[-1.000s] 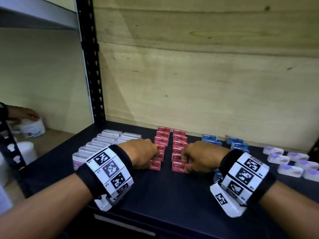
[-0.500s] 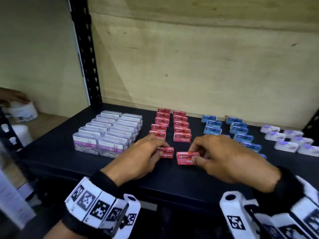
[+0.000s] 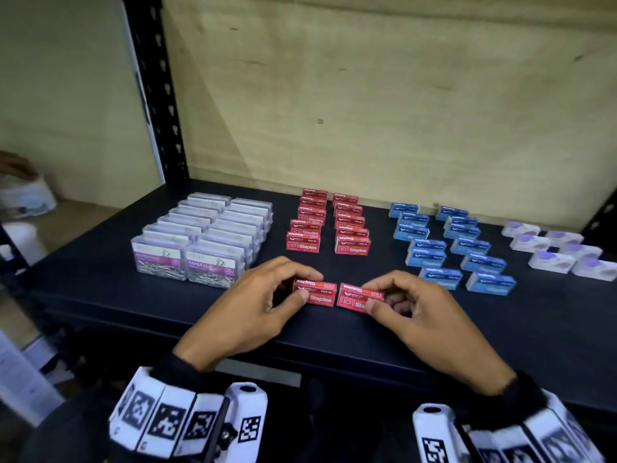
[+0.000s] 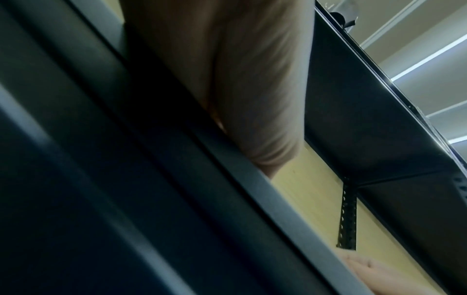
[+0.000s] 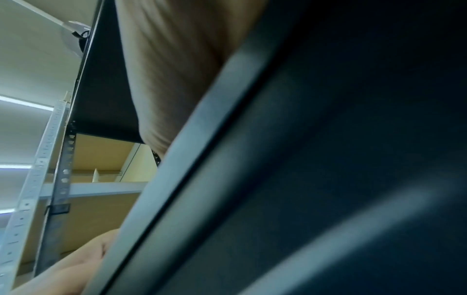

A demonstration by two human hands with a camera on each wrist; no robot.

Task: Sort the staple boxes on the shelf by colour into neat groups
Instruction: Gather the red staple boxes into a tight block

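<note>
Both boxes pulled nearer shelf edge | left hand [image 3: 253, 305] pinches red box [image 3: 314, 292] | right hand [image 3: 424, 315] pinches another (also red) [image 3: 359, 295]

Stockroom or stationery shop storage. Black metal shelf [image 3: 334, 332] on slotted upright post [image 3: 157, 95], plywood back panel [image 3: 367, 95]. Stationery stock in rows: paper clip boxes [image 3: 200, 238], red staple boxes [image 3: 329, 222], blue staple boxes [image 3: 450, 242], white-purple packs [image 3: 554, 252]. White tubs [image 3: 28, 198] in neighbouring bay. Ceiling strip lights [image 4: 429, 55] in wrist views.
</note>
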